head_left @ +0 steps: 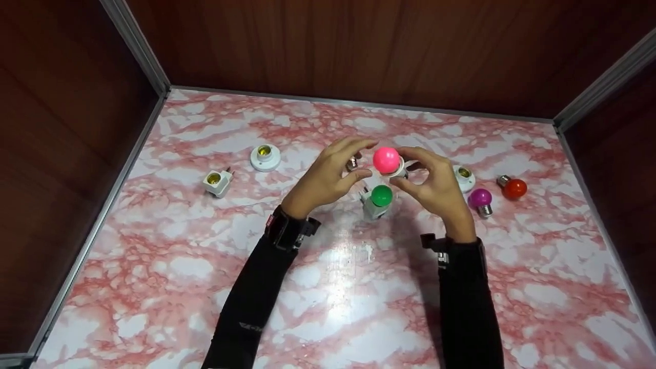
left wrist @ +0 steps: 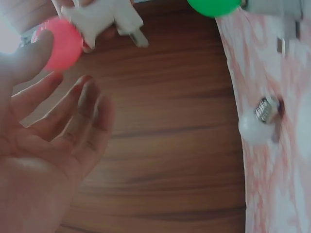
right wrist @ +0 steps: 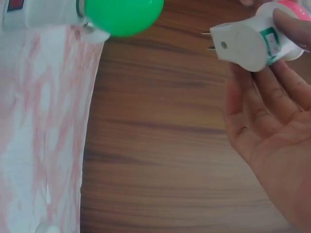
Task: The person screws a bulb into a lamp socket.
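In the head view my right hand (head_left: pixel 435 184) pinches a white plug-in lamp socket (right wrist: pixel 243 46) between thumb and fingers, its two metal pins showing in the right wrist view. A pink light bulb (head_left: pixel 386 160) sits in the socket's mouth, facing my left hand (head_left: pixel 325 177). That hand's thumb and fingers are spread on either side of the bulb, seemingly just clear of it. Below both hands, a green bulb (head_left: pixel 382 196) is seated in another plug-in socket (head_left: pixel 375 211) on the table. A white bulb (left wrist: pixel 255 130) lies near it, partly hidden by my left hand in the head view.
To the right lie a purple bulb (head_left: pixel 480 198) and a red-orange bulb (head_left: pixel 514 189), near a round white lamp base (head_left: pixel 465 185). Another round base (head_left: pixel 266 163) and an empty plug-in socket (head_left: pixel 218 184) stand at left. Brown wood panels (head_left: pixel 359 51) enclose the marbled table.
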Tool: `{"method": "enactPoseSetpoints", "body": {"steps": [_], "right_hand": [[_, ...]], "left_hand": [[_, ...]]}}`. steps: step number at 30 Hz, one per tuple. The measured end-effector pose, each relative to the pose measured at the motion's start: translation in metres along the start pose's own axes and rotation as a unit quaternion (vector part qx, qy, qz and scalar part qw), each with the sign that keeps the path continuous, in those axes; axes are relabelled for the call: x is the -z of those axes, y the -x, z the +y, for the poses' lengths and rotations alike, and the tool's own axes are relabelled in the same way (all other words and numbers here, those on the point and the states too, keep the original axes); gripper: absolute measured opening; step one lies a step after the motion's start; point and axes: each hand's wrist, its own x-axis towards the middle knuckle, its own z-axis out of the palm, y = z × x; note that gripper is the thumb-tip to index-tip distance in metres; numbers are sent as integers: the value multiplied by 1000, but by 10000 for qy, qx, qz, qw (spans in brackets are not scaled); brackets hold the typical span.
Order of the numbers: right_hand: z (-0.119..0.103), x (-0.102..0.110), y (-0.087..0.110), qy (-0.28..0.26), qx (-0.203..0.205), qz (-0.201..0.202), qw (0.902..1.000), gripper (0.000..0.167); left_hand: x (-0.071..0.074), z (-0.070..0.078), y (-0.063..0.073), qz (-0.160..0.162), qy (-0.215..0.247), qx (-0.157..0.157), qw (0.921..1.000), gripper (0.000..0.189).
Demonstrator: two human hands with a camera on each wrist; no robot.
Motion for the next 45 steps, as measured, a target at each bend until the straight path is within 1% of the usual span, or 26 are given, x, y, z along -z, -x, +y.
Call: {"method": "enactPoseSetpoints", "body": {"steps": [3,6,10,11,13,17,19,22,25,28,30,32,36,38,41,45], "right_hand": [[5,4,1,78,-264,-15,9996,55],[11,9,2,93,-421,-91,9990,58],[20,14,3,87,-632,-169,9978,58],[22,14,3,84,-703,-195,9973,57],[27,15,4,106,-812,-270,9963,56],[38,15,5,150,-1017,-557,9931,53],[44,15,5,215,-1117,-731,9908,52],[53,14,6,263,-1291,-1008,9861,53],[62,13,8,210,-1454,-1304,9805,54],[69,12,10,122,-1587,-1610,9740,55],[73,12,11,111,-1700,-1801,9688,56],[76,12,12,138,-1833,-1986,9627,59],[81,11,14,193,-2104,-2300,9500,66],[83,11,15,195,-2200,-2414,9450,67],[85,10,16,103,-2273,-2538,9401,66],[86,9,17,15,-2342,-2605,9366,64]], "left_hand": [[4,-8,1,-15,-287,255,9993,50],[8,-19,2,44,-564,445,9974,47],[15,-37,5,171,-851,813,9929,45],[17,-42,6,190,-924,969,9908,45],[22,-53,9,217,-1093,1385,9841,46],[34,-73,20,391,-1471,2147,9647,49],[40,-84,26,514,-1659,2397,9552,50],[48,-99,36,603,-1844,2654,9444,54],[53,-109,44,515,-1892,3012,9332,64],[56,-115,49,370,-1911,3352,9218,75],[58,-118,51,293,-1963,3506,9152,78],[58,-120,53,270,-1988,3608,9108,79],[58,-122,55,246,-1979,3738,9058,78],[58,-122,55,233,-1970,3791,9039,78],[59,-123,56,176,-1972,3895,8995,78],[59,-126,58,169,-1925,4033,8944,78]]}}
